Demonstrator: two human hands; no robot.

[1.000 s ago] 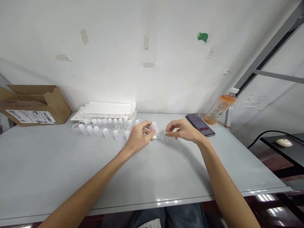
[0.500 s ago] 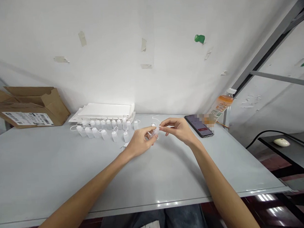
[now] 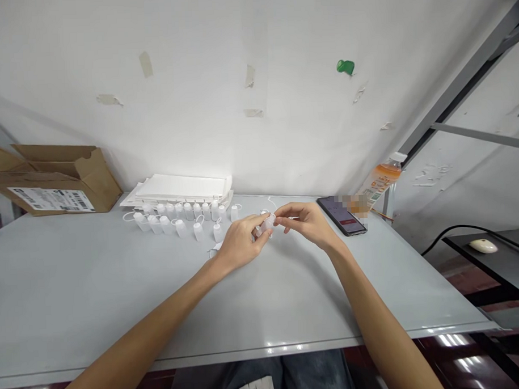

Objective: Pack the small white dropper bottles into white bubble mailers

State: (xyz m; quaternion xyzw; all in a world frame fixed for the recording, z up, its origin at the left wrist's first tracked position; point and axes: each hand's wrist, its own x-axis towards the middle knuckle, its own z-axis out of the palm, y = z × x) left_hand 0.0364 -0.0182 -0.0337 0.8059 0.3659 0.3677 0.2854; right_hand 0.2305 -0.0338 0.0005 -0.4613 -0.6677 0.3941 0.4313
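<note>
Holding small btl [image 3: 265, 225] in L hand [image 3: 240, 240], grip closed on it, over table [image 3: 263, 308], nearer back edge than front. R hand [image 3: 307, 222] up at btl top, can't tell if pinching. Step: prob top-end handling; next move needs firm L, fine R touch.

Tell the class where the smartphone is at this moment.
In the head view, the smartphone lies on the right side of the table, between the right hand and the orange-drink bottle.
</note>
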